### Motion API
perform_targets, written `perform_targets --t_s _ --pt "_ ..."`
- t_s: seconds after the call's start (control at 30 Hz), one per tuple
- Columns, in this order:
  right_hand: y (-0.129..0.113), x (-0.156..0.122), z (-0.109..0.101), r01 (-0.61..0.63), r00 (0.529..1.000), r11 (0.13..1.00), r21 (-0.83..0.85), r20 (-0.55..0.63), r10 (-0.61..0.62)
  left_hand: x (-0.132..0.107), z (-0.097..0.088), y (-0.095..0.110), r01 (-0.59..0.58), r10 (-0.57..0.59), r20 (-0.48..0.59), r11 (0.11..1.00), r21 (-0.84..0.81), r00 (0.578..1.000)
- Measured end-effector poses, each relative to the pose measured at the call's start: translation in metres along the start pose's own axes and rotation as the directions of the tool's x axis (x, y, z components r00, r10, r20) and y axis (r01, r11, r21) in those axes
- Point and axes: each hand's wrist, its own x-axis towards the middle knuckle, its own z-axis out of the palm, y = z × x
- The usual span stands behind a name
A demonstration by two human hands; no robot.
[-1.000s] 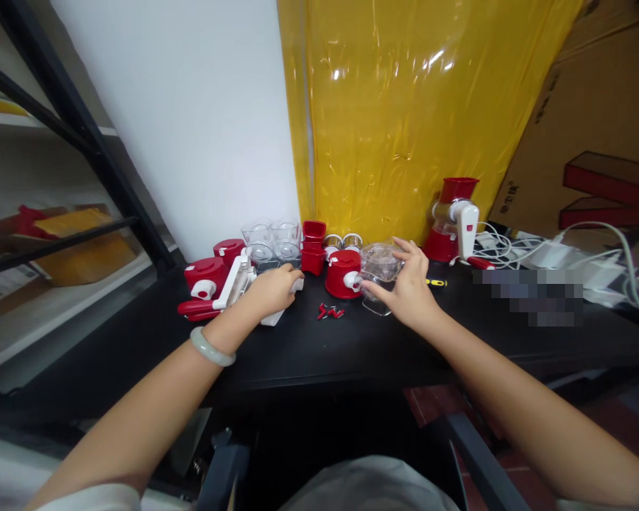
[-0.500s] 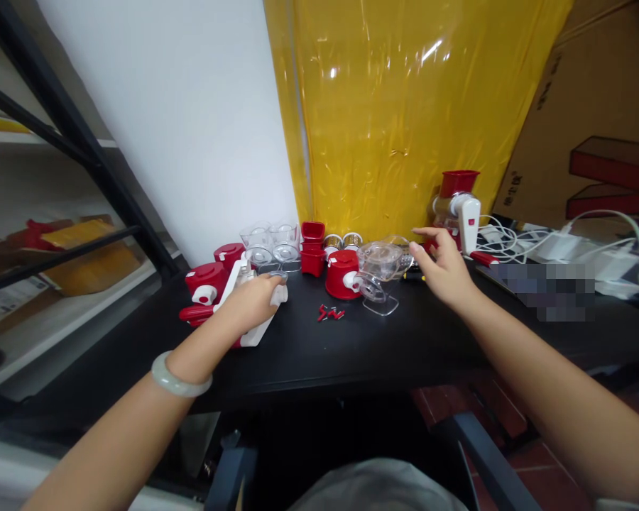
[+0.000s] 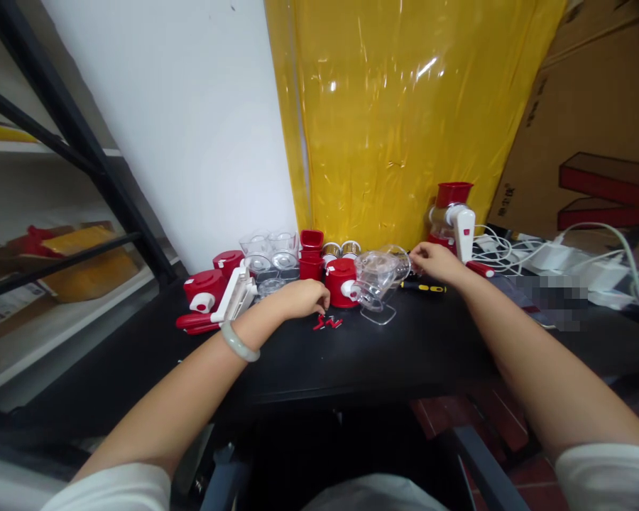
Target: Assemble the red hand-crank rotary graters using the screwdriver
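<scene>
Left hand point(image 3: 298, 298) is curled palm-down, fingertips at the small red clips point(image 3: 327, 323) mid-table, near side of the parts cluster; can't tell if it's pinching one. The clips look tiny, light and stiff, likely to skid on the black table point(image 3: 405, 348), so nip them by the ends. Right hand point(image 3: 437, 261) is loosely curled at the far rim of the clear housing point(image 3: 378, 278), grip unclear. The housing looks light, brittle and tippy; hold it by the rim. Red base point(image 3: 341, 282) crowds its left; screwdriver point(image 3: 424, 288) lies just right.

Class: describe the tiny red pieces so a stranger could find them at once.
Below the yellow sheet stands a black table. Right by the left hand lie the tiny red pieces: loose scraps, far smaller than the red housing behind them.
</scene>
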Motion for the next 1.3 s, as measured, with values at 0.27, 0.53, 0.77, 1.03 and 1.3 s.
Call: perform_targets --t_s 0.27,0.53,0.77,1.03,1.3 --pt "0.015 -0.017 -0.002 0.136 0.978 0.924 -0.358 0.195 -0.068 -0.001 0.012 -0.006 -0.022 0.023 0.006 0.990 -0.141 1.000" --pt "0.028 -0.012 -0.002 0.188 0.974 0.876 -0.443 0.200 -0.108 -0.001 0.021 -0.005 -0.016 0.006 -0.067 0.989 -0.147 0.998" --pt "0.046 -0.013 -0.002 0.201 0.975 0.866 -0.459 0.182 -0.130 -0.012 0.012 -0.014 0.064 -0.097 -0.162 0.978 -0.198 0.982" --pt "0.053 -0.010 -0.009 0.117 0.969 0.945 -0.306 0.245 -0.040 -0.020 -0.018 -0.010 -0.005 -0.129 -0.269 0.895 -0.446 0.955" --pt "0.038 -0.010 -0.042 0.007 0.996 0.940 0.342 -0.090 0.026 -0.015 -0.038 -0.002 -0.074 -0.280 -0.556 0.845 -0.530 0.782"
